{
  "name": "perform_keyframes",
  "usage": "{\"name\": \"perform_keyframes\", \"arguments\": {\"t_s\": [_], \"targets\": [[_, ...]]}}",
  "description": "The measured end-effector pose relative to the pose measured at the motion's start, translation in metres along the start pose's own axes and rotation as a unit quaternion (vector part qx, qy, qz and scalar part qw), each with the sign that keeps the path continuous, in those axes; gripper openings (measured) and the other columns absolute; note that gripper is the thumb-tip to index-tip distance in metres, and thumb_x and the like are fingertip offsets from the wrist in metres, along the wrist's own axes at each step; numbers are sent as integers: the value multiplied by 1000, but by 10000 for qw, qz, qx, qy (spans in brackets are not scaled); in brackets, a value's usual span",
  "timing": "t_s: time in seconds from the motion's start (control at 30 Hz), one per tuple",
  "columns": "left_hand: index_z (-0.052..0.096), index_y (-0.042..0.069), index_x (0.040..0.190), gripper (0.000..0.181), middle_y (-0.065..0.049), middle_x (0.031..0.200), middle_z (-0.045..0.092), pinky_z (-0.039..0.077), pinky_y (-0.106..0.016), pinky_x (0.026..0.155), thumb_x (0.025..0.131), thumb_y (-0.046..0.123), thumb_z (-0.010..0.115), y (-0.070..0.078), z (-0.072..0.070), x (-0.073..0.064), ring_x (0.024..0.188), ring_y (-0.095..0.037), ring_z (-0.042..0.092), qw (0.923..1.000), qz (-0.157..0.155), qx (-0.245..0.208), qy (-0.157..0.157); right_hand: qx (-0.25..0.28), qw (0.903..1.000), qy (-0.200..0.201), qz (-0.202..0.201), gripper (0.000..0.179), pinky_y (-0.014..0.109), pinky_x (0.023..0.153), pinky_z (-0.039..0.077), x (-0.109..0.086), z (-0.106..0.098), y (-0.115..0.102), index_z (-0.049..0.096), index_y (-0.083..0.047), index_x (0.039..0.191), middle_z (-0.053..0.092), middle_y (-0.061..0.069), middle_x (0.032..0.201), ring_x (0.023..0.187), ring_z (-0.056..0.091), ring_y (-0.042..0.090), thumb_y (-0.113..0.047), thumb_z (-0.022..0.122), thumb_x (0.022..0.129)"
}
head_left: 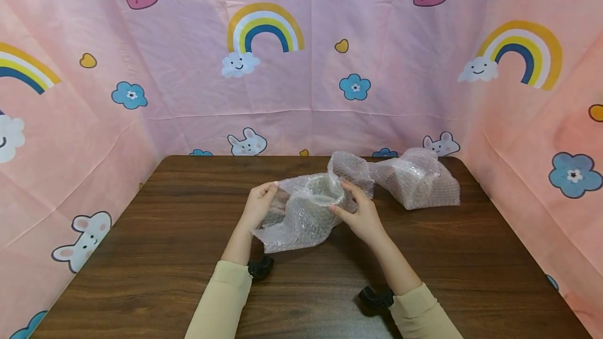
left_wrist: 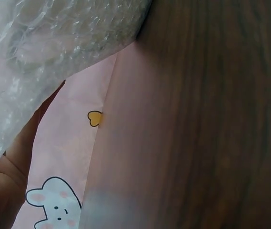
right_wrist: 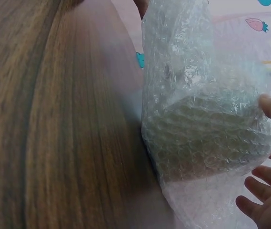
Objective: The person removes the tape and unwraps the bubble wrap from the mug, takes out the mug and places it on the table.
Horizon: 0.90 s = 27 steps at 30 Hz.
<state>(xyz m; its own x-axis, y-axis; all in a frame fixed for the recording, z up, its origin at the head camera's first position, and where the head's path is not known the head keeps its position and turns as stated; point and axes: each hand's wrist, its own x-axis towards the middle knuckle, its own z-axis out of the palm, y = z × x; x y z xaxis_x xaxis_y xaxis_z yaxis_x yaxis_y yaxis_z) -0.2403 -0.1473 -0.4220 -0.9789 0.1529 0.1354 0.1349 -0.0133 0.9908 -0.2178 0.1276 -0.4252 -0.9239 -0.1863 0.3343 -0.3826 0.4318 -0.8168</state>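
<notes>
In the middle of the table lies a sheet of bubble wrap [head_left: 282,237] around a round, pale greenish object [head_left: 325,187] with a ring-like upper rim. The wrap blurs its exact kind. At the wrap's left side, my left hand [head_left: 258,204] pinches its edge between thumb and fingers. My right hand [head_left: 363,216] grips the round object's right side through the wrap, thumb near its front and index finger farther back. In the right wrist view, the object shows as a greenish band under the bubbles, and the other fingers [right_wrist: 259,188] are spread apart from it.
A second bubble-wrapped bundle [head_left: 419,179] lies at the back right, its twisted end reaching toward the first wrap. The dark wooden table [head_left: 188,255] is surrounded by a pink patterned cloth [head_left: 188,67]. A black wrist device [head_left: 377,298] hangs at each sleeve.
</notes>
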Motion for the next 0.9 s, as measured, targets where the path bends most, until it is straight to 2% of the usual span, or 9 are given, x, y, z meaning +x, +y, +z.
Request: {"name": "perform_keyframes", "arguments": {"t_s": [0.2, 0.33, 0.4, 0.5, 0.6, 0.63, 0.8, 0.87, 0.9], "targets": [[59, -10, 111, 37, -24, 102, 67, 57, -40, 64, 105, 21, 42, -12, -5, 6, 71, -22, 69, 9997, 2, 243, -15, 48, 10000, 10, -25, 67, 52, 102, 36, 0, 0, 1, 48, -8, 139, 44, 10, 144, 130, 41, 33, -33, 76, 84], [59, -3, 120, 34, -23, 107, 65, 57, -40, 64, 103, 24, 47, -12, -12, 6, 75, -29, 69, 9957, 159, 913, -98, 49, 10000, -51, 4, 69, 50, 102, 36, 1, 2, 3, 47, -9, 140, 44, 9, 144, 130, 41, 30, -37, 75, 83], [58, 4, 127, 33, -20, 115, 63, 56, -40, 67, 101, 24, 52, -8, -16, 7, 85, -30, 68, 9885, 278, 1475, -173, 60, 10000, -51, -7, 69, 50, 102, 36, 1, 2, 3, 48, -9, 140, 44, 9, 144, 130, 41, 30, -38, 75, 83], [55, 15, 134, 38, -15, 126, 59, 54, -39, 77, 98, 25, 58, 3, -20, 9, 102, -28, 63, 9701, 553, 2320, -460, 88, 10000, 2, -14, 69, 50, 102, 36, 0, 1, 3, 49, -9, 139, 45, 9, 143, 130, 41, 29, -38, 75, 83], [53, 20, 137, 43, -12, 132, 56, 52, -41, 83, 95, 26, 62, 16, -20, 12, 114, -27, 58, 9532, 807, 2773, -900, 80, 10000, -15, -5, 69, 50, 102, 36, 1, 1, 3, 48, -9, 139, 45, 9, 143, 130, 41, 29, -38, 76, 83], [53, 19, 137, 43, -13, 132, 56, 52, -41, 80, 96, 26, 62, 20, -20, 13, 109, -27, 61, 9485, 888, 2856, -1039, 69, 10000, -32, -8, 69, 50, 102, 36, 1, 1, 3, 48, -9, 139, 45, 10, 143, 130, 41, 30, -38, 76, 83], [54, 20, 138, 44, -8, 132, 57, 51, -42, 82, 95, 28, 61, 37, -14, 19, 112, -25, 59, 9264, 1067, 3299, -1472, 45, 10000, -66, 40, 69, 51, 102, 36, 2, 1, 2, 48, -8, 139, 45, 10, 143, 130, 41, 30, -37, 76, 83], [55, 21, 136, 41, -5, 133, 57, 50, -39, 85, 96, 27, 60, 39, -11, 21, 102, -19, 63, 9209, 1091, 3421, -1519, 42, 10000, -53, 71, 69, 51, 102, 36, 2, 1, 2, 49, -8, 139, 46, 10, 143, 130, 41, 30, -37, 76, 82], [56, 21, 135, 39, -6, 126, 61, 51, -37, 79, 97, 26, 59, 39, -10, 22, 86, -17, 65, 9201, 1097, 3438, -1522, 45, 10000, -47, 62, 69, 51, 103, 36, 2, 1, 2, 49, -8, 139, 46, 10, 143, 130, 41, 30, -36, 76, 82]]}}
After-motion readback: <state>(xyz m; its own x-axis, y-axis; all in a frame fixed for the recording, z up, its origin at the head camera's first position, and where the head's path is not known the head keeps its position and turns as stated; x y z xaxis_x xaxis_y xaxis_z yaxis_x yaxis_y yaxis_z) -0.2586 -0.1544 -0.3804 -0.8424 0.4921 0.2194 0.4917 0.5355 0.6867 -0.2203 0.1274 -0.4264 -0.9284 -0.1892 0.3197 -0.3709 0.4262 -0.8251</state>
